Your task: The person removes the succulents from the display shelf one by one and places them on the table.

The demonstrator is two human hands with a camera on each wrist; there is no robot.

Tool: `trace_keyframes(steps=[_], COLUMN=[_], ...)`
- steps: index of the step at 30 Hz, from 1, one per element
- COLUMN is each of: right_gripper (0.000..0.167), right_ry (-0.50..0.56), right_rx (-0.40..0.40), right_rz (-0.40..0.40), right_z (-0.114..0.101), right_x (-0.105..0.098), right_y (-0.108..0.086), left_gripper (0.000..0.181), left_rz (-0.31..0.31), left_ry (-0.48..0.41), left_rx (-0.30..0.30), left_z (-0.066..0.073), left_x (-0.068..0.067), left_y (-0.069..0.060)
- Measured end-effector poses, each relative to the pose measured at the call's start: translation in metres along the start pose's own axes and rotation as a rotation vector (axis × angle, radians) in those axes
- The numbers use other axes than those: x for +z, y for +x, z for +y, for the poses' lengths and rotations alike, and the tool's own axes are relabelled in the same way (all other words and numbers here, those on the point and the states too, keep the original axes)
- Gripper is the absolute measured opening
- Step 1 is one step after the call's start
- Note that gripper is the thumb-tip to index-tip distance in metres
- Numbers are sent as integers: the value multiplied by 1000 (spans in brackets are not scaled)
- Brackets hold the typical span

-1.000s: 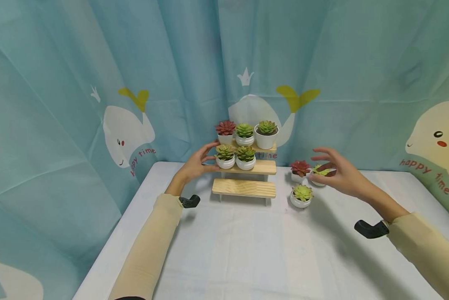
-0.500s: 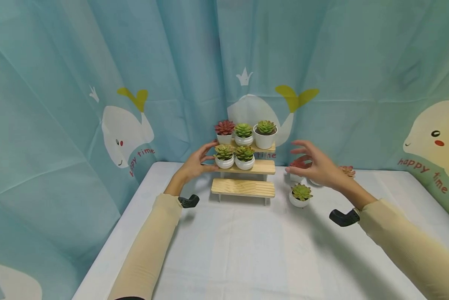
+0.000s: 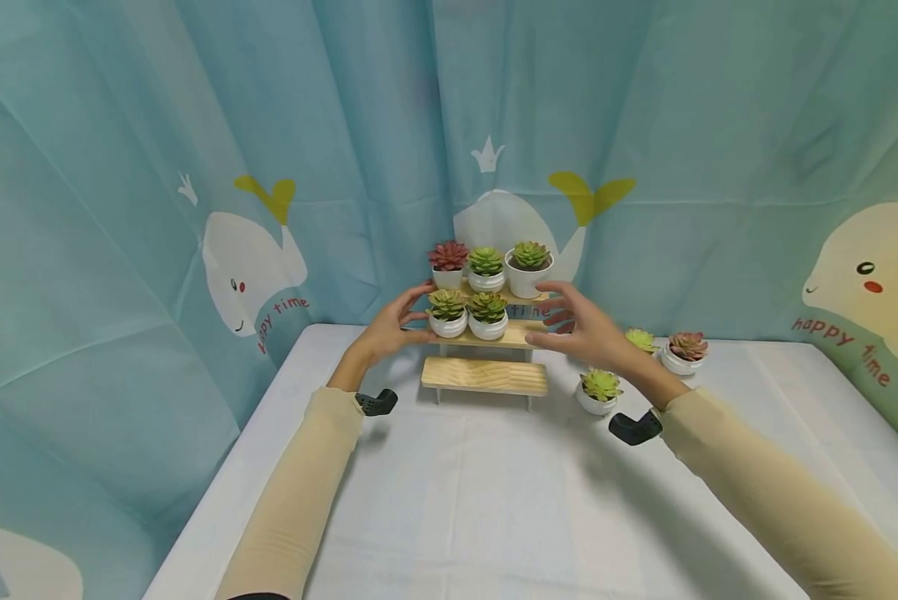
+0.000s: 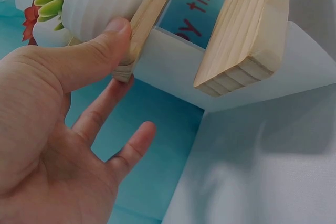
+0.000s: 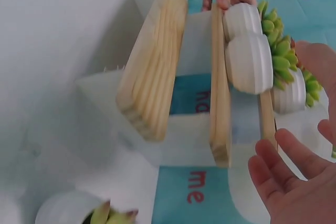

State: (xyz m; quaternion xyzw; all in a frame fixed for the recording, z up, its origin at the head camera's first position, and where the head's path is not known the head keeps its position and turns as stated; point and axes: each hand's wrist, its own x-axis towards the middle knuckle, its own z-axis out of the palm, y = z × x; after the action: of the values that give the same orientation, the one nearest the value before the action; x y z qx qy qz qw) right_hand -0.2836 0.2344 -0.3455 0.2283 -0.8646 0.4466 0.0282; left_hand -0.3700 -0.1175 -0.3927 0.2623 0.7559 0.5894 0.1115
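A three-tier wooden plant stand (image 3: 486,377) holds small potted succulents. On its top tier are a red succulent (image 3: 448,257), a green succulent (image 3: 486,265) and a larger green potted succulent (image 3: 527,268). Two green succulents stand on the middle tier, the left pot (image 3: 447,320) and the right pot (image 3: 488,323); the lowest tier is bare. My left hand (image 3: 385,335) pinches the middle tier's left end, thumb on its edge and a finger beneath. My right hand (image 3: 587,333) is at the stand's right end, fingers spread; contact there cannot be told.
Right of the stand, a yellow-green succulent (image 3: 599,390) stands on the white table (image 3: 449,500). Farther back are another yellow-green succulent (image 3: 641,340) and a pinkish succulent (image 3: 686,350). A blue curtain (image 3: 389,125) with whale prints hangs close behind.
My right hand has moved left from over the loose pots to the stand's right end. The pinkish succulent has come into view; the loose red one is now hidden. My left hand stays put.
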Motion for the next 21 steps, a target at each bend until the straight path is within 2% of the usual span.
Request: trace_keyframes(steps=[15, 21], right_gripper=[77, 74], right_ry=[109, 76], right_rx=[31, 76], right_rz=[20, 39], right_z=[0, -1], right_x=[38, 46], right_y=[26, 32], left_gripper=[87, 87], left_rz=[7, 0], left_ry=[7, 7], left_rx=[-13, -8], left_z=[0, 4], left_x=[-1, 1], left_y=[-2, -2])
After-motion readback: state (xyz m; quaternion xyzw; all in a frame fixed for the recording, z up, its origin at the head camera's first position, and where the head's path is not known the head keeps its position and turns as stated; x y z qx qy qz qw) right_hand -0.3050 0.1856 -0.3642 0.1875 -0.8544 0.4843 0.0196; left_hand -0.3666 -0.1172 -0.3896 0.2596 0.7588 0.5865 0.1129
